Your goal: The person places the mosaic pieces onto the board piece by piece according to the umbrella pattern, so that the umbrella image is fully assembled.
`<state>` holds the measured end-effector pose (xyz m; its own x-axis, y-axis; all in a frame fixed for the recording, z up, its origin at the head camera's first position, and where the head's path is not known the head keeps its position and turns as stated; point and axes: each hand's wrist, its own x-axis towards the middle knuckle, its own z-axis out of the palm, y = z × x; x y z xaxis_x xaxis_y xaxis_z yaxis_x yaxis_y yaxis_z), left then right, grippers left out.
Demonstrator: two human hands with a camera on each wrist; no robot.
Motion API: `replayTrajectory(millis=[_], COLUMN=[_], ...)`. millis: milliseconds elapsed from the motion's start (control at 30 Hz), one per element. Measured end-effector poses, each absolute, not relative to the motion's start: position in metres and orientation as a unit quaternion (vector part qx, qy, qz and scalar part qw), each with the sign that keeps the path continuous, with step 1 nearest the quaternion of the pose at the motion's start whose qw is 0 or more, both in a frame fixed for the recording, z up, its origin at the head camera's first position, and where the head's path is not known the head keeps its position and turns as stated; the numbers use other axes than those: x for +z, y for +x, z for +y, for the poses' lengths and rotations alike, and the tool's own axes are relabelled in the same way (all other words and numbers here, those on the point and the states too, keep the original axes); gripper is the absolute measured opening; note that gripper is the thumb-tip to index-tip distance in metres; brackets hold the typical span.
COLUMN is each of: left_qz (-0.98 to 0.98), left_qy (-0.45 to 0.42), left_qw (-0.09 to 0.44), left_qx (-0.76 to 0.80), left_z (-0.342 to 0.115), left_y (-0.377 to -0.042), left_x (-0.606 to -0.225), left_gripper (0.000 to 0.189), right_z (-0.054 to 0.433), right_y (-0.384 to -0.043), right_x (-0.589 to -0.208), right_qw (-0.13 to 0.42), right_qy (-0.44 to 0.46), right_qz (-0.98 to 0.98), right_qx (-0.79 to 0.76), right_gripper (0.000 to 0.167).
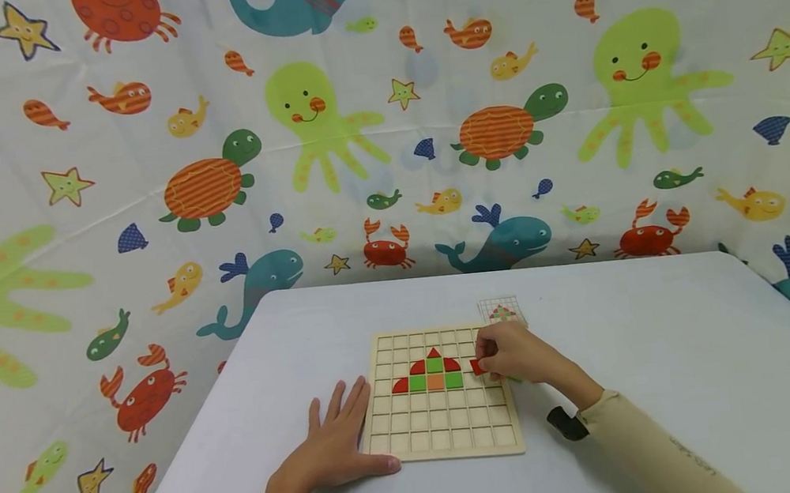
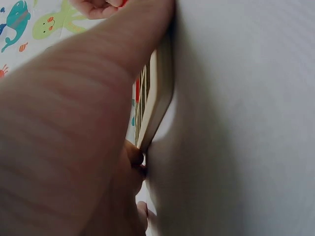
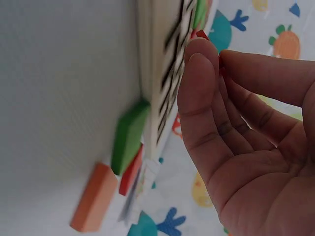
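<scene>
Behind the white surface [image 1: 660, 332], a cloth [image 1: 384, 132] is covered with sea animals. In the lower middle of the frame, a wooden board [image 1: 440, 419] is touched on its left edge by the left hand [image 1: 342, 442], with its fingers spread. Over the board's right side, a red piece [image 1: 476, 367] is pinched by the right hand [image 1: 516, 354]. Colored shapes [image 1: 434, 365] are set in the squares. A small card [image 1: 503, 310] is partly hidden by the right hand.

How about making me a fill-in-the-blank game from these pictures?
The right hand pinches a piece coloured ____.
The outspread hand touching the wooden board is the ____ one.
The board's top shape is a red ____.
The bottom-row square between two green squares is coloured ____.
Missing words: red; left; triangle; orange.
</scene>
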<state>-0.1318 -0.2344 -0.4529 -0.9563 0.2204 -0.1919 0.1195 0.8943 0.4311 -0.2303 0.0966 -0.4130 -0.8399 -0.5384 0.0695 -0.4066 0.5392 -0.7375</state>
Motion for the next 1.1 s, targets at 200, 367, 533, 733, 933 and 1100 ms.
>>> replayTrajectory(millis=[200,367,533,733,933,1100], left_qz=[0.967,0.967,0.967,0.967,0.967,0.967], left_qy=[0.090,0.089,0.089,0.089,0.095,0.093], left_qw=[0.116,0.114,0.113,0.116,0.112,0.113], left_qx=[0.208,0.209,0.208,0.209,0.207,0.207], left_z=[-0.234,-0.234,-0.235,-0.236,-0.236,-0.235], left_y=[-0.132,-0.132,-0.131,-0.132,-0.132,-0.132], left_x=[-0.455,-0.453,-0.452,-0.451,-0.452,-0.453], left_gripper=[0.136,0.136,0.136,0.137,0.138,0.139], right_z=[0.089,0.085,0.083,0.081,0.081,0.083], right_y=[-0.231,-0.229,-0.226,-0.225,-0.226,-0.225], right_x=[-0.428,-0.431,-0.430,-0.430,-0.430,-0.429], right_qw=[0.069,0.060,0.056,0.052,0.053,0.056], right_qy=[-0.292,-0.299,-0.304,-0.300,-0.298,-0.304], right_qz=[0.879,0.883,0.885,0.892,0.895,0.895], right_qx=[-0.371,-0.357,-0.346,-0.334,-0.328,-0.322], right_gripper=[0.018,0.018,0.019,0.018,0.017,0.016])
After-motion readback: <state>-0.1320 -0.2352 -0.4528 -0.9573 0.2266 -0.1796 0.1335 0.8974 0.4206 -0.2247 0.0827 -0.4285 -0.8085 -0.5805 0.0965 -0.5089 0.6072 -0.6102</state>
